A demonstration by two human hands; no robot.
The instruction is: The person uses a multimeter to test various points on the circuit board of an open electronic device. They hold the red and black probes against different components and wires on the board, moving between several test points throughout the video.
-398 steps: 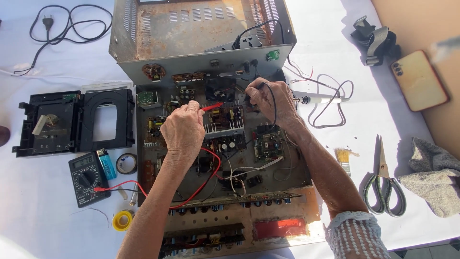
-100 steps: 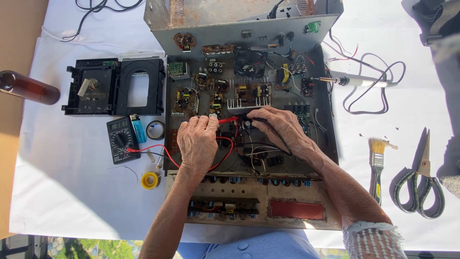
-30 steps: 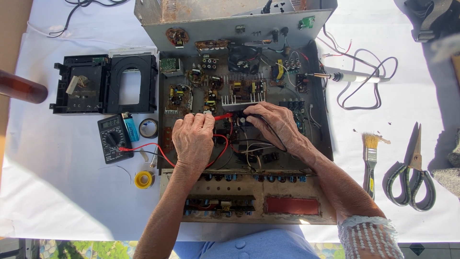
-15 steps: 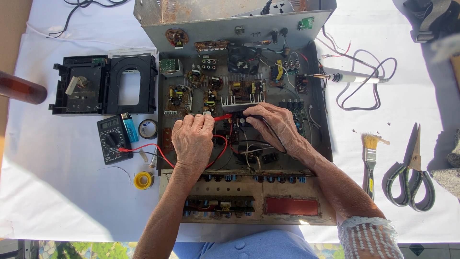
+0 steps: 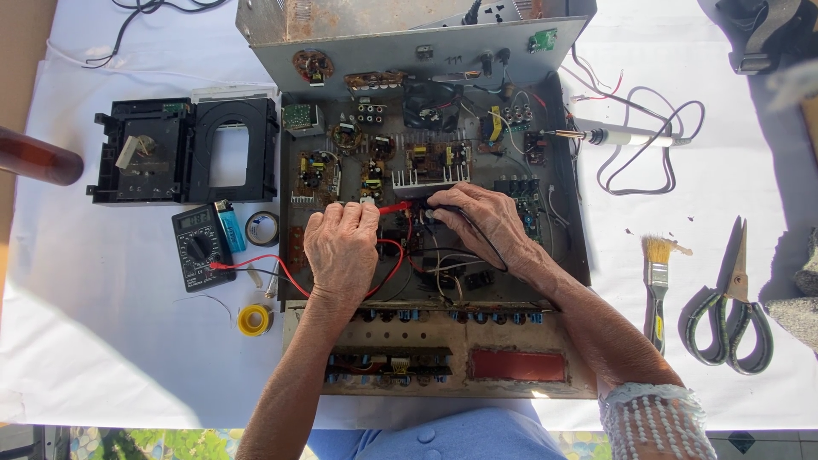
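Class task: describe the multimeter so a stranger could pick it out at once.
Start at the big opened grey metal chassis on the white cloth. Just left lies a small black multimeter, below a black plastic tray. Only it has a round dial, with a red lead running out.

Table w/ white cloth (image 5: 102,341). Centre: open grey metal amplifier chassis (image 5: 426,375). Left: black plastic disc-drive tray (image 5: 183,149), black multimeter (image 5: 198,247), blue lighter (image 5: 230,228), yellow tape roll (image 5: 254,319). Right: soldering iron (image 5: 618,135), yellow-handled brush (image 5: 657,285), green-handled scissors (image 5: 731,311).
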